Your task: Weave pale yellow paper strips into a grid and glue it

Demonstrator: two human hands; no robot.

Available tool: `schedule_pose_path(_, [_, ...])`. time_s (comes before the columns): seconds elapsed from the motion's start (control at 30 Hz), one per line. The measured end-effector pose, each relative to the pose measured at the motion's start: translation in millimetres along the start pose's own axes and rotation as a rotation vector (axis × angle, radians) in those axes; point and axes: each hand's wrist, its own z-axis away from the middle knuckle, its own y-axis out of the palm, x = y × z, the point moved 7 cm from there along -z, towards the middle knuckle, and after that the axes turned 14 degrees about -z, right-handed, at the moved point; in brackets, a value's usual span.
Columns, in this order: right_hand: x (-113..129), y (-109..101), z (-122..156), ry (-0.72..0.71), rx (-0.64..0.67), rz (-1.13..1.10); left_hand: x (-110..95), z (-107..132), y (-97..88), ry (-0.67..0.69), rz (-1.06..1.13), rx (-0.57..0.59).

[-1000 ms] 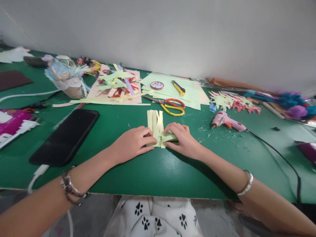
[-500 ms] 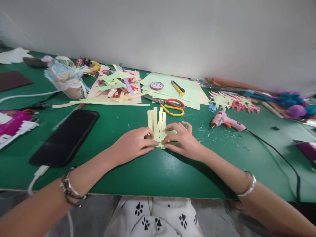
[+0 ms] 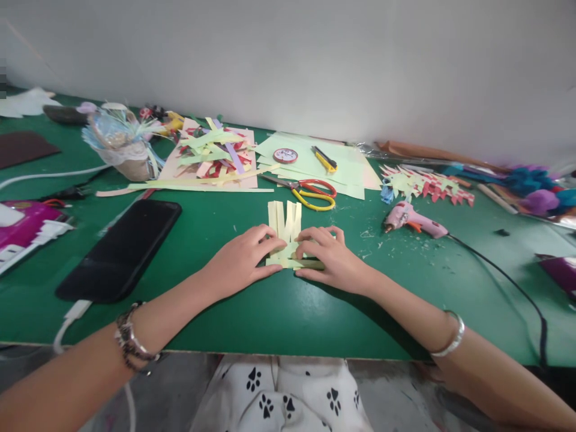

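Between my hands lie pale yellow-green paper strips [image 3: 288, 217], crossing one another in a small weave flat on the table. Several upright strips fan out away from me, and others run sideways at the near edge. My left hand [image 3: 245, 258] pinches the weave's left side, thumb at the near edge and fingers curled on top. On the other side my right hand [image 3: 330, 258] grips the strips with curled fingers, its thumb along the lowest strip. My fingers hide part of the weave. Just beyond it rest scissors [image 3: 315, 195] with red and yellow handles.
A black phone [image 3: 119, 249] with a white cable lies left. A pink glue gun [image 3: 416, 220] with a black cord lies right. Behind are a pile of coloured strips [image 3: 216, 150], pale green sheets [image 3: 310, 162], a yellow cutter [image 3: 324, 159] and a tape roll [image 3: 285, 156].
The upright strips have shifted and now stand closer together. My left fingers have moved slightly on the weave, and more of the sideways strip shows by my right thumb.
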Motion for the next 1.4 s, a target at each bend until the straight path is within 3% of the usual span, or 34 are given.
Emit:
schedule_pose_path(0.13, [1, 1, -2, -0.001, -0.002, 0.02, 7, -1, 2.0, -0.052, 0.022, 0.001])
schedule_pose_path(0.53, [-2, -2, -2, 0.033, 0.009, -0.038, 17, 2, 5.5, 0.075, 0.172, 0.131])
schedule_pose_path(1.0, [-1, -5, 1, 0.032, 0.014, -0.026, 13, 2, 2.2, 0.066, 0.141, 0.113])
schedule_pose_path(1.2, [-8, -12, 2, 0.086, -0.04, -0.044, 16, 2, 2.2, 0.068, 0.083, 0.08])
schedule_pose_path(1.4, [-6, -7, 0, 0.068, 0.006, -0.072, 13, 1, 2.8, 0.077, 0.106, 0.099])
